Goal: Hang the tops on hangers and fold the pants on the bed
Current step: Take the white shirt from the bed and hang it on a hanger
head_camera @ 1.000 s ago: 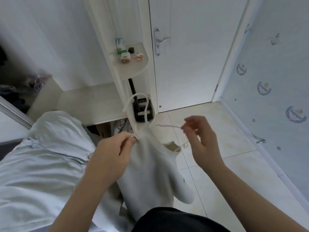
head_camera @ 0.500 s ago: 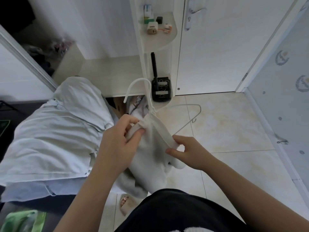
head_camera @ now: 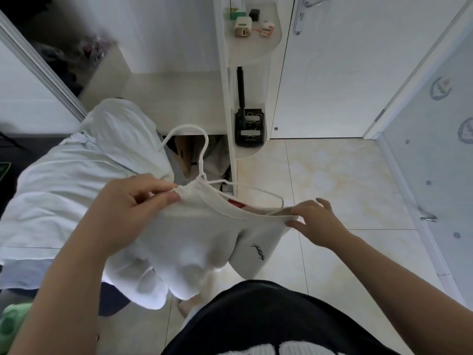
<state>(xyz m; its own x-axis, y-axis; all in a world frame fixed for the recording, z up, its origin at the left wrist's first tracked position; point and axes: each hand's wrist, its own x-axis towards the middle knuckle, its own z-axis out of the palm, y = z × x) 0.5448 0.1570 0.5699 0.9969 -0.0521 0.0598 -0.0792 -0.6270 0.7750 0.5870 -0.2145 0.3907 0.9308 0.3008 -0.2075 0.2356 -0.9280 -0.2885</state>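
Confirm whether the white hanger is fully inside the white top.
Partly: the white hanger has its hook and one arm outside the white top.

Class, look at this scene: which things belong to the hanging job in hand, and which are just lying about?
In the job: white top, white hanger, left hand, right hand, both holding the top.
Lying about: plug adapter and black cube on the shelf; black stand below.
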